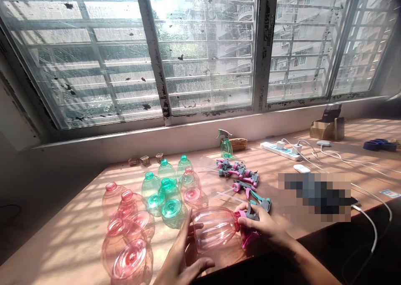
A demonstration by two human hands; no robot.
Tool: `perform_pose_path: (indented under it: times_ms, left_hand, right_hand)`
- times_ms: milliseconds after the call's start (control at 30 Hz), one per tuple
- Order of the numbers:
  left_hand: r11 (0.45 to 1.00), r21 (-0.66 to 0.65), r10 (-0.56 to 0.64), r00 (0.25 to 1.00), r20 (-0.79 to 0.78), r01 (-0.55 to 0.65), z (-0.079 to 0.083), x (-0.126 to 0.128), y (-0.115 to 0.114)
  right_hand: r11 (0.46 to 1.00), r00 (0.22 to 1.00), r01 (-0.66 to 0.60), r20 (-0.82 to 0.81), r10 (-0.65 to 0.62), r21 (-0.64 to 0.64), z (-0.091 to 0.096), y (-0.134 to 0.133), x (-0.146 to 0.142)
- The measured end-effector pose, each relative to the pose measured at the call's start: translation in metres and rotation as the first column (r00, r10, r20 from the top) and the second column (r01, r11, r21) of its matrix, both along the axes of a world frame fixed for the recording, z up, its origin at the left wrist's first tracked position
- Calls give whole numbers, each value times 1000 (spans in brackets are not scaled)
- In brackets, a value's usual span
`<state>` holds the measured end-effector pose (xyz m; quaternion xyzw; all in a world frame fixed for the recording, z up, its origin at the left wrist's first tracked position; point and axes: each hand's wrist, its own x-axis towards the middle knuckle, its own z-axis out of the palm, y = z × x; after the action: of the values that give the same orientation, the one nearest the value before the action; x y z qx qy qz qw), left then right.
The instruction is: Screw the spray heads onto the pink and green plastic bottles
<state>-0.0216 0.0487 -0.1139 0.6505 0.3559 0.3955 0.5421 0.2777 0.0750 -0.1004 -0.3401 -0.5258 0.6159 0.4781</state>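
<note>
A clear pink spray bottle (214,230) lies tilted on its side between my hands, its base to the left. My right hand (261,222) is closed around the pink collar of the grey-and-pink spray head (242,215) at the bottle's neck. My left hand (184,251) cups the bottle's base, fingers behind it and thumb spread below. A pink trigger piece (250,239) shows under my right hand. Beyond it lie several loose spray heads (239,172) with clear tubes, pink, teal and grey. Left of my hands stand open pink bottles (125,243) and green bottles (171,197).
A green bottle with its sprayer (226,145) stands by the window wall, beside a brown box (238,144). To the right are a white power strip (278,151), cables, a blurred dark object (316,197), an open carton (326,128) and blue rings (379,145).
</note>
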Motion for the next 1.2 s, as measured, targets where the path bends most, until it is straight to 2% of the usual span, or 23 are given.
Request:
perform_pose_path:
  times_ms: [300, 533, 767, 1033, 1200]
  left_hand:
    - [992, 122, 49, 997, -67, -41, 0, 1, 4]
    - [1000, 22, -16, 1000, -4, 16, 5, 0, -2]
    - [991, 127, 53, 992, -112, -39, -1, -1, 3]
    - [998, 57, -17, 999, -44, 20, 2, 0, 0]
    - [986, 160, 68, 990, -121, -48, -3, 0, 3]
  right_hand:
    - [1000, 1000, -2, -4, 2, 2, -4, 2, 1]
    - [1000, 1000, -6, 0, 6, 6, -3, 2, 0]
    - [1000, 1000, 1, 9, -1, -4, 0, 0, 0]
    - [1000, 1000, -3, 19, 3, 8, 6, -3, -3]
    - [1000, 1000, -1, 16, 0, 14, 4, -1, -1]
